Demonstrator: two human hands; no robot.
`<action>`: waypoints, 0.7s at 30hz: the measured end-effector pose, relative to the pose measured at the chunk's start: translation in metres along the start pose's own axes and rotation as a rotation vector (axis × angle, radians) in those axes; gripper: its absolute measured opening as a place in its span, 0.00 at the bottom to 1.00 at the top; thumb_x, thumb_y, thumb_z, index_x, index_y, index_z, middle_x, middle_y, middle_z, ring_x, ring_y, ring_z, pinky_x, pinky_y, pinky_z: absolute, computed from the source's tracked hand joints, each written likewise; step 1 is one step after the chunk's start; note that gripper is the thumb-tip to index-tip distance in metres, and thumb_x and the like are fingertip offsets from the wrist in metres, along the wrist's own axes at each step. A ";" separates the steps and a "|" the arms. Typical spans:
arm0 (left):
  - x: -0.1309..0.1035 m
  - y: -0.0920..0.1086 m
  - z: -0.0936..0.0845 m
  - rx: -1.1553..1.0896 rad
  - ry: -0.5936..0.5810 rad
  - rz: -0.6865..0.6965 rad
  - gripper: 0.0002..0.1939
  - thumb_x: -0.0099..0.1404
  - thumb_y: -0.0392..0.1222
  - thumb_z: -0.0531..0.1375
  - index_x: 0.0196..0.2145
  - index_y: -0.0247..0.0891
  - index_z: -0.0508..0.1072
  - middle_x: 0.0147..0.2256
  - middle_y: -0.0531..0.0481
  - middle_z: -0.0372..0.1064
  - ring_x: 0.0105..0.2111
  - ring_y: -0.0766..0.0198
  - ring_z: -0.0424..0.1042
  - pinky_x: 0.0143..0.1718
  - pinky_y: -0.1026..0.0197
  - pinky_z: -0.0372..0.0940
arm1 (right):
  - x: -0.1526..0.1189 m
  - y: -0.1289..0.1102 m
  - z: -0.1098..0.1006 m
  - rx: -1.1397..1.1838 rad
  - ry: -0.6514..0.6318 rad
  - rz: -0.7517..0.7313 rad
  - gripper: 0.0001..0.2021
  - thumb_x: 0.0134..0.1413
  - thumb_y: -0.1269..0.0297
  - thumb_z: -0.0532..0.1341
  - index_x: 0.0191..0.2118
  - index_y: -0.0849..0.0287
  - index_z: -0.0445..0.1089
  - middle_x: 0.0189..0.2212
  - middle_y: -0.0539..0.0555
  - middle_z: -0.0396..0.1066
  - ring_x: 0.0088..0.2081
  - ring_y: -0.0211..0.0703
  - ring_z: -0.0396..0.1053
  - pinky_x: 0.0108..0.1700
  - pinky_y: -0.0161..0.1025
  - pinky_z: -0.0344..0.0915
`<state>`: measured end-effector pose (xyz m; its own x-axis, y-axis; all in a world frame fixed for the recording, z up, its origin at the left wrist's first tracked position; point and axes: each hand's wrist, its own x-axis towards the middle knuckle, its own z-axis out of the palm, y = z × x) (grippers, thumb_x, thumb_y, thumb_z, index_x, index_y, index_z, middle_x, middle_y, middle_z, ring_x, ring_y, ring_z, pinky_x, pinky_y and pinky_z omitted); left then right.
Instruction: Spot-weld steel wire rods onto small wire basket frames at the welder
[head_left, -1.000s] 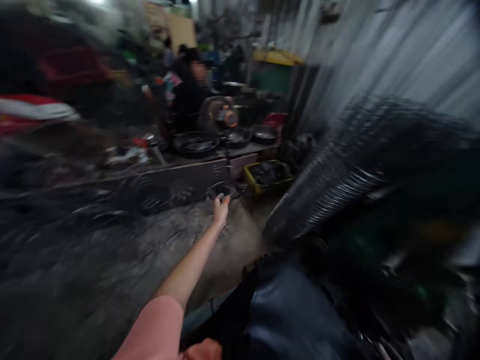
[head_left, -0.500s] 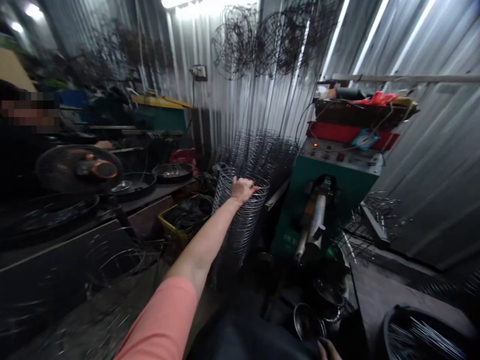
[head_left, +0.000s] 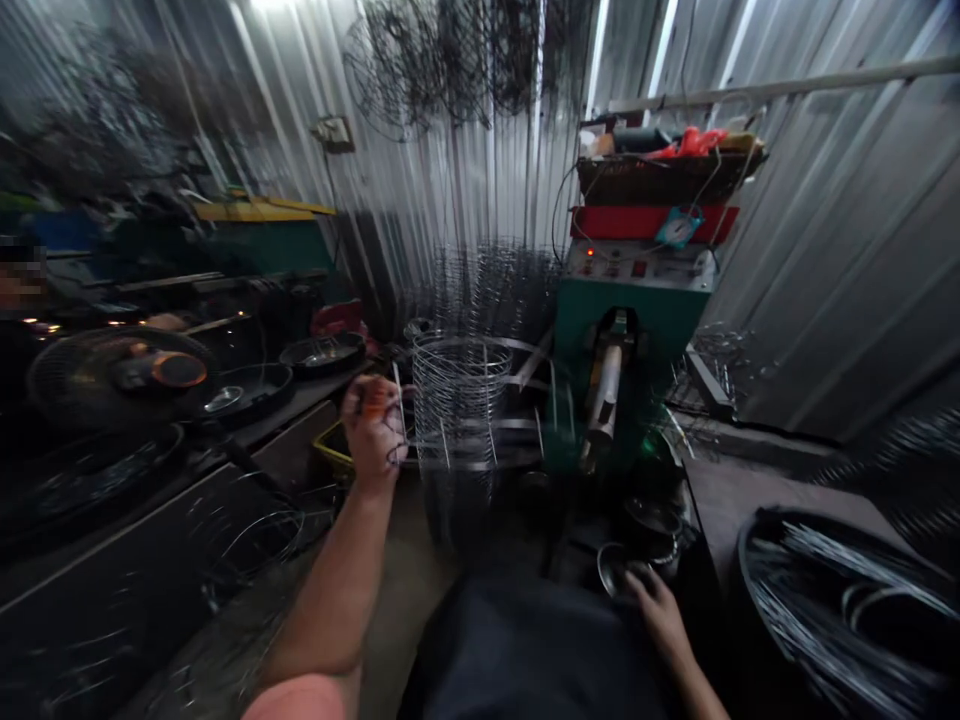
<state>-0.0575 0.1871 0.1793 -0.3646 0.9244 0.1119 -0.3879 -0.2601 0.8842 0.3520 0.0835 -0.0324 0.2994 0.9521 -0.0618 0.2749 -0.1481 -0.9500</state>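
No text or number can be read; the turquoise dial (head_left: pixel 680 228) and control panel (head_left: pixel 637 265) are too blurred.

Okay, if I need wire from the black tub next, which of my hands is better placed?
Probably the right: your right hand is nearer the black tub, while your left hand is across from it, holding a wire frame.

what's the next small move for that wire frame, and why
I'd probably ease the wire frame right, toward the metal arm of the green machine: the left hand grips its near side, and its far side reaches that way in view. The right hand is low, by a round piece.
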 end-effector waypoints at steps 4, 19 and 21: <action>-0.067 -0.065 0.009 -0.118 -0.071 -0.236 0.15 0.52 0.46 0.62 0.35 0.35 0.70 0.25 0.52 0.66 0.25 0.69 0.66 0.31 0.61 0.65 | -0.023 -0.080 -0.003 0.262 -0.095 -0.160 0.25 0.45 0.45 0.58 0.46 0.56 0.68 0.46 0.58 0.68 0.50 0.51 0.63 0.52 0.46 0.60; -0.155 -0.104 0.025 0.276 -0.055 -0.308 0.22 0.52 0.55 0.60 0.41 0.39 0.68 0.39 0.49 0.68 0.40 0.63 0.67 0.39 0.62 0.61 | -0.078 -0.129 0.008 0.434 -0.431 -0.019 0.18 0.48 0.48 0.59 0.33 0.60 0.65 0.16 0.46 0.63 0.16 0.33 0.60 0.18 0.30 0.58; -0.174 -0.101 0.037 0.247 -0.211 -0.388 0.23 0.51 0.55 0.61 0.42 0.39 0.67 0.41 0.48 0.67 0.43 0.61 0.67 0.39 0.60 0.62 | -0.078 -0.126 0.021 0.431 -0.414 -0.035 0.18 0.48 0.47 0.59 0.33 0.59 0.65 0.16 0.45 0.63 0.17 0.33 0.60 0.19 0.31 0.58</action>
<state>0.0766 0.0627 0.0869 -0.0446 0.9828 -0.1794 -0.2396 0.1638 0.9569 0.2750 0.0333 0.0854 -0.1079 0.9923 -0.0604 -0.1435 -0.0756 -0.9868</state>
